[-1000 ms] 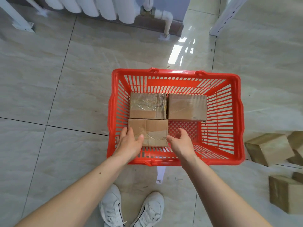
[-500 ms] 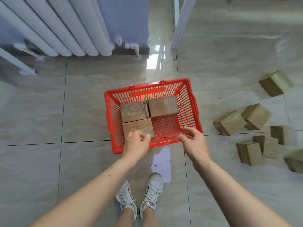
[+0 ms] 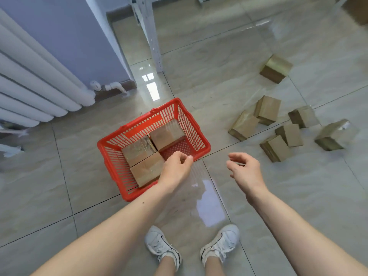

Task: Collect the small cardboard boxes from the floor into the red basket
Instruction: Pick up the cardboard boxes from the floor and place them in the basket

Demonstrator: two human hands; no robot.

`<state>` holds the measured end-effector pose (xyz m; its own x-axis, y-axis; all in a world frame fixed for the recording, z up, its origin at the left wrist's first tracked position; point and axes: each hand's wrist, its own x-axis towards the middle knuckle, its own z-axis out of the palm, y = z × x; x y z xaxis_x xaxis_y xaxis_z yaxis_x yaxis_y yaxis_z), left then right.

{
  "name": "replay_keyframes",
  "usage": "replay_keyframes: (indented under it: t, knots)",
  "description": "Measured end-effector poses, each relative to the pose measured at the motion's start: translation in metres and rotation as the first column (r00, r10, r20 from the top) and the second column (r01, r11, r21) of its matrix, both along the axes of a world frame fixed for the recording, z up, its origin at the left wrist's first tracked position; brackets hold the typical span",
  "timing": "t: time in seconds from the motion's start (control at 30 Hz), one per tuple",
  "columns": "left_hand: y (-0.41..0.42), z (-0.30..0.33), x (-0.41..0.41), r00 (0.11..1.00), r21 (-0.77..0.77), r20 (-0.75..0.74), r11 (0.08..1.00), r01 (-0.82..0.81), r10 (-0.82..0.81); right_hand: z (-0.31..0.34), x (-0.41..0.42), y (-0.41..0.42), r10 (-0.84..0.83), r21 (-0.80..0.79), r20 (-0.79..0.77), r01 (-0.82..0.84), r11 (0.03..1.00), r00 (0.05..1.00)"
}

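Small brown cardboard boxes [image 3: 275, 148] scattered on glossy tiled floor [image 3: 219, 80], three inside red plastic basket [image 3: 103, 148]; left hand [image 3: 176, 169] fingers loosely curled, right hand [image 3: 246, 169] fingers spread, both empty.

1. Floor [image 3: 229, 80]: large glossy beige tiles w/ dark grout lines, window glare reflected near centre.
2. Wall [image 3: 65, 30]: pale lilac, upper left.
3. White radiator [image 3: 33, 84] on left, w/ pipe [image 3: 111, 86] at its base.
4. White metal post [image 3: 152, 34] stands top centre.
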<state>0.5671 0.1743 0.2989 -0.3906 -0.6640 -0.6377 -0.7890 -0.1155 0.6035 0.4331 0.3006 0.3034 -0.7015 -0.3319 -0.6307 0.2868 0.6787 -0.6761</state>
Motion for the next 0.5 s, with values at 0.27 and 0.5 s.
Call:
replay_keyframes:
  t: [0.27,0.5]
  knots:
    - [0.083,0.004,-0.111,0.996,0.017,-0.052,0.997,0.078,-0.077,0.001,-0.088,0.105,-0.122,0.008,0.03,0.122,0.993,0.992]
    - [0.154,0.002,-0.214,0.985,0.081,-0.072,0.983,0.162,-0.156,0.002,-0.181,0.195,-0.199,0.033,0.024,0.198,0.98,0.98]
